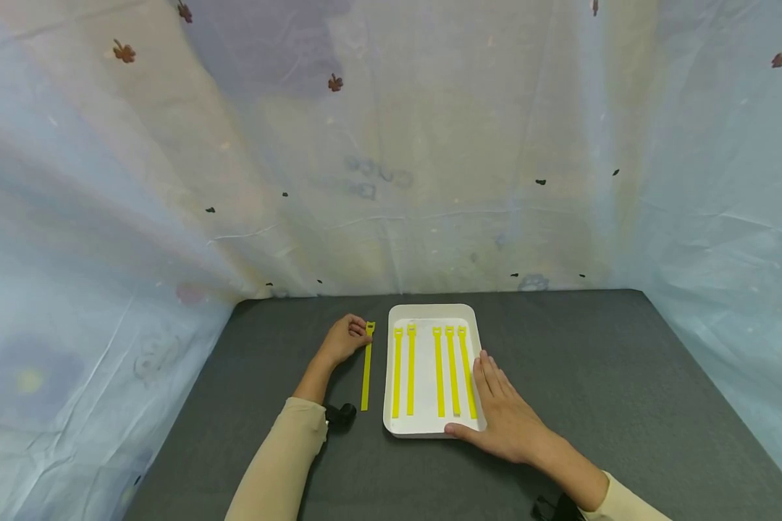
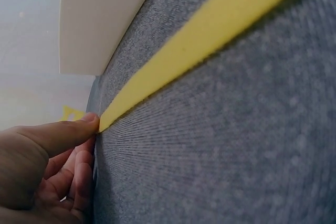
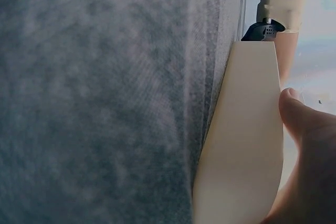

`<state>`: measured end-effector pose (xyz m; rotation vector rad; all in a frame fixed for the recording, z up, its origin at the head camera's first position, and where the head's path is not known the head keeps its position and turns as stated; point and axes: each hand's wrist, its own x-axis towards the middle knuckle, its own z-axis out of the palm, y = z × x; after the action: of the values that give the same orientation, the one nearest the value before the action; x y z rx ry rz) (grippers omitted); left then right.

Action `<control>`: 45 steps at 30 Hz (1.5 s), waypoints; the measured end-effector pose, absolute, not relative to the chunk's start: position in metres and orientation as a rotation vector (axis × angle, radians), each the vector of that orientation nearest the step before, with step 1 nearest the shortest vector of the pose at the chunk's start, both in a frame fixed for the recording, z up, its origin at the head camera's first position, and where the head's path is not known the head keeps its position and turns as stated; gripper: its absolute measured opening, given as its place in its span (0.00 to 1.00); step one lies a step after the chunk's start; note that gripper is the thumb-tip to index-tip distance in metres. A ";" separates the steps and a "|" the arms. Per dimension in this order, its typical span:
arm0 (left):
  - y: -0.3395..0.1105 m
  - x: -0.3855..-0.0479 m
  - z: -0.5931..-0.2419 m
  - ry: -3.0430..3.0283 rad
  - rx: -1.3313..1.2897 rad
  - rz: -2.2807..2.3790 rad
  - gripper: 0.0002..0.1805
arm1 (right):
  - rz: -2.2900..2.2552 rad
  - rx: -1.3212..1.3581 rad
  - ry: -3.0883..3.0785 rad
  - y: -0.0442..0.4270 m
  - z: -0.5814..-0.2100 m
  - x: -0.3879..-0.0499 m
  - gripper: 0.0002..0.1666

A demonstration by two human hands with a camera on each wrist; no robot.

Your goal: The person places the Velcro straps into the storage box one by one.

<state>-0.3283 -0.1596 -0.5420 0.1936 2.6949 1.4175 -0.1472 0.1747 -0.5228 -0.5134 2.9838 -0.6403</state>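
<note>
My left hand pinches a yellow hook-and-loop cable tie near its slotted head, left of a white tray. In the left wrist view, thumb and fingertips meet on the cable tie, whose tail lies along the grey cloth. Inside the tray, several like ties lie lengthwise: two on the left, such as this tie, and three on the right, such as this one. With fingers straight and thumb spread, my right hand rests on the tray's lower right edge. The right wrist view shows the tray's outer wall.
A dark grey cloth covers the table. Pale patterned curtains stand along its back and sides. Black wrist cameras sit on both arms; the left one is close to the loose tie's lower end.
</note>
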 end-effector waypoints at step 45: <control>-0.166 -0.309 -0.479 2.646 0.235 1.648 0.15 | -0.628 -0.514 2.974 0.175 -0.525 -0.148 0.80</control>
<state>-0.3090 -0.1657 -0.4789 0.2350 2.6462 1.6480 -0.1483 0.1750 -0.5245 -0.5136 2.9740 -0.6275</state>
